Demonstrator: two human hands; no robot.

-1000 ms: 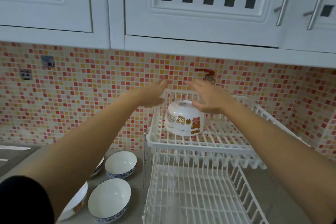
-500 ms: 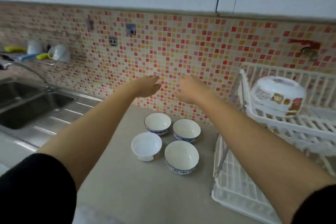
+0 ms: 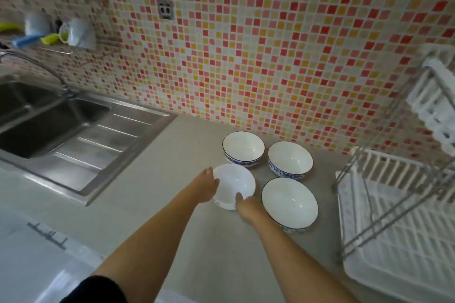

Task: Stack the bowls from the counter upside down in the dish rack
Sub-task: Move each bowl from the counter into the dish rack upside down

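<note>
We see a plain white bowl [image 3: 234,186] sitting open side up on the grey bench [image 3: 172,204]. Our left hand [image 3: 205,186] and right hand [image 3: 247,205] touch its rim on both sides, fingers curled on it. Three blue-rimmed bowls [image 3: 290,158] sit just beside it. The white dish rack [image 3: 398,229] stands to the right, and the steel sink [image 3: 61,130] to the left.
</note>
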